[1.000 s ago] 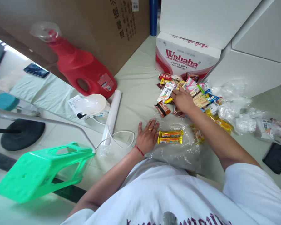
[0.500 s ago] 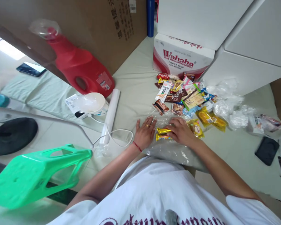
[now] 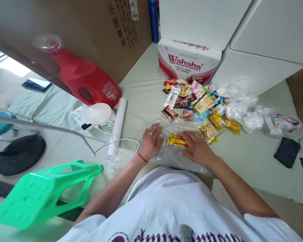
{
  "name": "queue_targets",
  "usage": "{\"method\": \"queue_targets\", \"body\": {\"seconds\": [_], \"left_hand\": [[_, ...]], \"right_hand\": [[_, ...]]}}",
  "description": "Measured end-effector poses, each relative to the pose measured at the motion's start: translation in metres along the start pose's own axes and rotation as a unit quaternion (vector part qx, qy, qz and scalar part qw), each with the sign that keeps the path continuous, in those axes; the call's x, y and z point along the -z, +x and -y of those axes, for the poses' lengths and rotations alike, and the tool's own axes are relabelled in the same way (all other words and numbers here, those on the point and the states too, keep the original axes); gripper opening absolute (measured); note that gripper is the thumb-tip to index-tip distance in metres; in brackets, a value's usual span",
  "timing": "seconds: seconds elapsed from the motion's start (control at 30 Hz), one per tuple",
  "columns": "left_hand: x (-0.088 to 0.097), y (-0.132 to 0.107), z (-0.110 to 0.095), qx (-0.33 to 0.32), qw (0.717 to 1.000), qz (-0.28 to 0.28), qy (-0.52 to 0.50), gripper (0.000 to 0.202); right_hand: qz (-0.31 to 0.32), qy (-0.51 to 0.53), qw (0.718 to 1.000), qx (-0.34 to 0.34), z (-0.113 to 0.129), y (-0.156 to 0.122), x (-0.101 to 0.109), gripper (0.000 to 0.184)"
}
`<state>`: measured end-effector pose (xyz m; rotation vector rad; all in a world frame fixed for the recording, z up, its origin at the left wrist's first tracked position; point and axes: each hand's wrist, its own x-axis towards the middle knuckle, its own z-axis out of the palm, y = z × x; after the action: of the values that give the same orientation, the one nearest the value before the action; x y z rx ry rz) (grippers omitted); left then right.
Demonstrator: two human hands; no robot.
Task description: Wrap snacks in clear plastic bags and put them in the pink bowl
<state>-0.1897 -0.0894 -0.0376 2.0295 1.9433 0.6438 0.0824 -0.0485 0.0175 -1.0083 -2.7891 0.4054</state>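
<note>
My left hand [image 3: 151, 141] lies flat with fingers spread on the left edge of a clear plastic bag [image 3: 171, 159] on the pale cloth in front of me. My right hand [image 3: 197, 148] rests palm down on the same bag, fingers stretched, touching the right end of a few yellow snack bars [image 3: 176, 141] that lie on the bag between my hands. A pile of mixed snack packets [image 3: 192, 101] sits just beyond, in front of a red and white Wahaha box [image 3: 187, 62].
A red detergent jug [image 3: 83, 79], a white device with a cable [image 3: 93, 114] and a white roll [image 3: 118, 121] lie to the left. A green plastic stool [image 3: 45, 191] is at lower left. Crumpled clear plastic [image 3: 242, 111] and a black wallet [image 3: 286, 151] are on the right.
My right hand left the snack pile, came back to the plastic bag with a yellow bar and now lies flat beside the yellow bars. My left hand stayed on the bag.
</note>
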Motion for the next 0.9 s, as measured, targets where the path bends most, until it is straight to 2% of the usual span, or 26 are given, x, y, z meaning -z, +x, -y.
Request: {"method": "queue_targets", "body": {"seconds": [0.07,0.13,0.2,0.27,0.33,0.37,0.47,0.5,0.6,0.67,0.73,0.77,0.83,0.9], "left_hand": [[0.012,-0.007,0.009,-0.048,0.998,-0.025,-0.032,0.048],[0.022,-0.015,0.017,-0.131,0.99,0.003,-0.056,0.051],[0.027,-0.021,0.022,-0.21,0.973,0.069,-0.068,0.064],[0.026,-0.022,0.025,-0.235,0.963,0.116,-0.067,0.083],[0.022,-0.017,0.026,-0.201,0.971,0.113,-0.069,0.09],[0.019,-0.012,0.027,-0.174,0.977,0.098,-0.075,0.082],[0.013,0.006,0.026,-0.095,0.99,0.032,-0.097,0.035],[0.011,0.013,0.025,-0.065,0.993,0.011,-0.102,0.028],[0.006,0.029,0.021,0.05,0.995,-0.019,-0.081,0.029],[0.002,0.037,0.019,0.116,0.992,-0.017,-0.036,0.024],[-0.003,0.042,0.018,0.15,0.989,-0.018,0.002,0.017],[-0.005,0.044,0.018,0.161,0.987,-0.026,0.008,0.015],[-0.006,0.044,0.02,0.185,0.98,-0.068,0.0,0.018],[-0.001,0.039,0.02,0.203,0.969,-0.141,-0.017,0.026]], "right_hand": [[-0.03,0.049,0.998,0.022,0.0,-0.028,0.002,0.078],[-0.028,0.066,0.997,0.033,0.001,-0.056,-0.003,0.08],[-0.017,0.052,0.998,0.016,0.001,-0.075,-0.014,0.061],[-0.007,0.052,0.999,-0.012,-0.003,-0.078,-0.021,0.036],[-0.016,0.086,0.995,-0.038,-0.012,-0.068,-0.02,0.032],[-0.023,0.115,0.992,-0.047,-0.018,-0.058,-0.016,0.032],[-0.039,0.194,0.975,-0.106,-0.038,-0.025,0.0,0.033],[-0.028,0.201,0.969,-0.142,-0.044,-0.015,0.005,0.033],[0.055,0.115,0.956,-0.265,-0.056,0.005,0.011,0.033],[0.122,0.016,0.945,-0.303,-0.057,0.012,0.015,0.029],[0.154,-0.051,0.939,-0.304,-0.055,0.017,0.024,0.028],[0.146,-0.071,0.942,-0.295,-0.054,0.021,0.03,0.03],[0.088,-0.096,0.961,-0.246,-0.052,0.035,0.042,0.035],[0.023,-0.104,0.982,-0.158,-0.053,0.057,0.049,0.045]]}}
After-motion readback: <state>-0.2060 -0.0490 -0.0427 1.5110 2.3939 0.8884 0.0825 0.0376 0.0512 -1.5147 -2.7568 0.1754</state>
